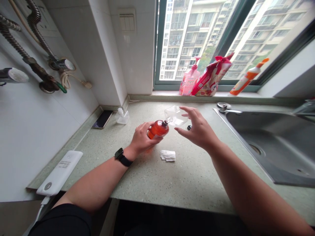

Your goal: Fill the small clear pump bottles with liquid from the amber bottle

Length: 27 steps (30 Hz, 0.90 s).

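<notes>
A white rectangular power bank [60, 172] is laid near the left edge of the speckled pale-green stone tabletop [147, 180], and a white cable [42, 206] is plugged into its lower end. Farther back, a dark-screened flat smartphone [102, 119] is placed along the wall, with a small clear plastic pump bottle [122, 117] stood just beside it. A black smartwatch [123, 157] is worn on the left wrist. By the left hand [144, 137], its fingers closed around the body, a transparent orange-red round bottle [158, 130] is held over the tabletop, its dark neck tipped to the right. In front of it, a folded white tissue [168, 155] is laid flat. A clear angular plastic bottle [175, 114] is seen tilted, its ridged neck pointed at the orange-red bottle's mouth and close to it. It is framed by the spread thumb and fingers of the right hand [185, 118]; whether it is gripped cannot be told, the clear plastic being faint. A small black round cap [189, 127] is partly hidden by that hand. At the far right, a stainless-steel sink [270, 137] is set into the tabletop.
</notes>
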Tool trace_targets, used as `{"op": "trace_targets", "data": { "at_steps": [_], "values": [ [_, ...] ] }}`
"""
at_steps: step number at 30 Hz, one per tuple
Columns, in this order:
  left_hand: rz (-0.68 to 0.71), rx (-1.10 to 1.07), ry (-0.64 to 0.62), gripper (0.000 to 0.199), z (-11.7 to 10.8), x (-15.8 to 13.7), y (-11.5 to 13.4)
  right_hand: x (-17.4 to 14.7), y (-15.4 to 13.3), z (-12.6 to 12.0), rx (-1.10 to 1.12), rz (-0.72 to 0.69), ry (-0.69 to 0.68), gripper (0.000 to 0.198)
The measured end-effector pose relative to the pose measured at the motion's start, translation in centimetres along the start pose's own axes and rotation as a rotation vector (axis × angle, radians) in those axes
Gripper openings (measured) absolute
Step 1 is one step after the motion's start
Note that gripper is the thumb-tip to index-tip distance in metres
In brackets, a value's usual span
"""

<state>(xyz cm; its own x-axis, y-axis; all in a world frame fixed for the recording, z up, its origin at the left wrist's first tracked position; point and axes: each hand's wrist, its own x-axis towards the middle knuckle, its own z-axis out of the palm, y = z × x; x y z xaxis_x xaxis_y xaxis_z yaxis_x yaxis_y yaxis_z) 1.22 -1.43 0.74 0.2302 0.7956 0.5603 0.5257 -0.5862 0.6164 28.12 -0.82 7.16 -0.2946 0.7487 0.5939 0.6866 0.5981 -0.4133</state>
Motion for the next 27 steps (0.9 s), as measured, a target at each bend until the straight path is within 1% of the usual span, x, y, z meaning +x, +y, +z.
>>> {"op": "trace_targets", "data": {
  "at_steps": [3,5,7,11,13,15,17,21,24,27],
  "values": [
    [0.002,0.019,-0.005,0.060,0.0,0.0,0.0,-0.7,1.1,0.6,0.118,0.080,0.034,0.075],
    [-0.005,0.018,-0.007,0.060,0.0,0.0,0.0,-1.3,2.2,0.9,0.206,0.170,0.034,0.079],
    [-0.015,-0.003,-0.006,0.061,0.0,0.0,-0.2,-1.9,3.5,1.2,0.312,0.289,0.015,0.083],
    [-0.049,-0.068,0.023,0.063,-0.1,0.2,-0.8,-3.2,5.7,1.9,0.595,0.519,-0.043,0.091],
    [-0.073,-0.087,0.040,0.064,-0.2,0.3,-1.2,-3.7,6.1,2.3,0.695,0.599,-0.076,0.090],
    [-0.099,-0.101,0.049,0.064,-0.3,0.5,-1.7,-4.0,6.0,2.8,0.734,0.647,-0.119,0.085],
    [-0.124,-0.105,0.067,0.064,-0.5,0.7,-2.3,-4.3,5.8,3.3,0.746,0.655,-0.178,0.078],
    [-0.152,-0.068,0.132,0.067,-0.9,1.1,-3.8,-4.8,6.1,4.1,0.763,0.590,-0.315,0.067],
    [-0.177,-0.056,0.172,0.070,-1.0,1.2,-4.9,-5.0,6.8,4.6,0.762,0.524,-0.362,0.064],
    [-0.228,-0.074,0.177,0.073,-1.0,1.3,-5.9,-5.3,7.1,5.1,0.709,0.455,-0.394,0.063]
  ]
}}
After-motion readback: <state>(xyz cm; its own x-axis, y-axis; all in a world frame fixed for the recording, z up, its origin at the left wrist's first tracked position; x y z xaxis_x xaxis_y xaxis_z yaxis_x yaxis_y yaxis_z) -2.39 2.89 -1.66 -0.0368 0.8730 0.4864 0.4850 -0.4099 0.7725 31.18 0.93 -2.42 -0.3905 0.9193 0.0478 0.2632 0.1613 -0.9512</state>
